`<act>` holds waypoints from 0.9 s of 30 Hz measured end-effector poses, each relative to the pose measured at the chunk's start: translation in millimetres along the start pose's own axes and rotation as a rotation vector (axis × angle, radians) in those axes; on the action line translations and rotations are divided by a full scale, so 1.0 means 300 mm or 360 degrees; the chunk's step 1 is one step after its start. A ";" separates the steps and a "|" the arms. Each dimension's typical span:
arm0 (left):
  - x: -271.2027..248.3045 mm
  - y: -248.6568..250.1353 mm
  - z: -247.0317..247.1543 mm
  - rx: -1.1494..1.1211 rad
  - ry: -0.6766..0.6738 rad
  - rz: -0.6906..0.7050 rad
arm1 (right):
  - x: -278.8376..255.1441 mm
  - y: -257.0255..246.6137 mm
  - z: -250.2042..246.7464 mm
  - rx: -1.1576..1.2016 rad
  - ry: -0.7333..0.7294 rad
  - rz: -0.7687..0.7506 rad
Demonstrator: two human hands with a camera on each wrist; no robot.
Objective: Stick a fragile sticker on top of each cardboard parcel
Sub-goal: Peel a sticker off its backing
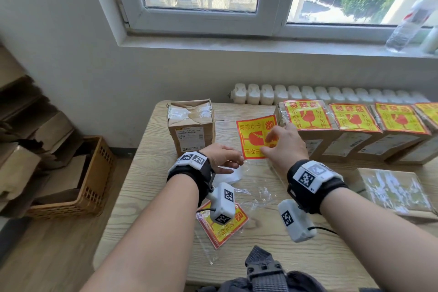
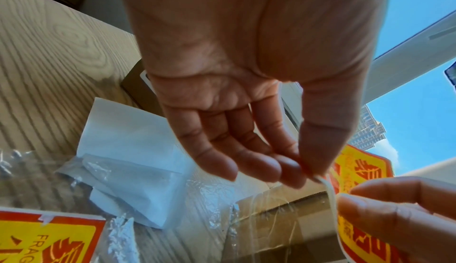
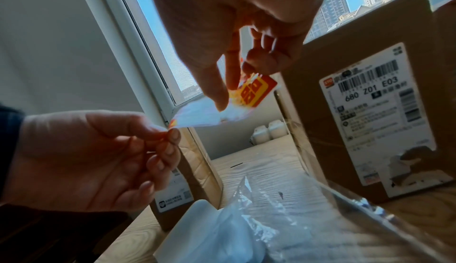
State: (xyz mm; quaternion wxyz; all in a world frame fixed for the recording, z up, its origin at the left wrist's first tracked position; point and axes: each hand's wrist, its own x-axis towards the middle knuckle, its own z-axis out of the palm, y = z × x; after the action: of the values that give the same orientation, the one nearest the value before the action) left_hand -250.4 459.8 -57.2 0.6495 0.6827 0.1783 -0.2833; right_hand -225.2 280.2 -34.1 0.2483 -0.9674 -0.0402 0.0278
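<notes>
Above the woodgrain table (image 1: 147, 197), both hands' fingers (image 1: 272, 136) pinching a glossy square sticker (image 1: 253, 137).

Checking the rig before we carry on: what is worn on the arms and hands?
Both forearms are bare, no sleeves or gloves. Each wrist carries a black strap topped by white blocks with black square-pattern markers, plus a white camera module hanging below, also marked. A thin black cable leaves the right module.

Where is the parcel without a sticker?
In the head view, the bare parcel stands at the table's far left corner, left of the held sticker.
</notes>
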 end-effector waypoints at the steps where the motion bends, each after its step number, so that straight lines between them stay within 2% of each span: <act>1: -0.003 0.002 -0.001 -0.0027 0.0009 0.0011 | -0.001 -0.004 0.000 -0.0020 -0.0032 0.0005; 5: -0.011 0.008 -0.010 -0.0095 0.0023 0.0044 | -0.002 -0.012 0.005 0.0039 -0.0188 -0.0014; 11: -0.016 0.006 -0.015 -0.0086 0.0024 0.0088 | -0.014 -0.028 0.031 0.0552 -0.0392 -0.0068; 17: -0.016 -0.004 -0.019 -0.0040 -0.0009 0.0103 | -0.023 -0.030 0.023 0.0577 -0.0547 -0.0139; 27: -0.008 -0.006 -0.016 -0.0002 -0.0054 0.0092 | -0.025 -0.030 0.019 0.0577 -0.0571 -0.0167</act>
State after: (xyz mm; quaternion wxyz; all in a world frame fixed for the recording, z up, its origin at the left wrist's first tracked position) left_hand -252.5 464.9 -57.2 0.6609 0.6821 0.1477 -0.2758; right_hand -233.7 290.0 -34.4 0.4076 -0.8833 -0.1281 0.1928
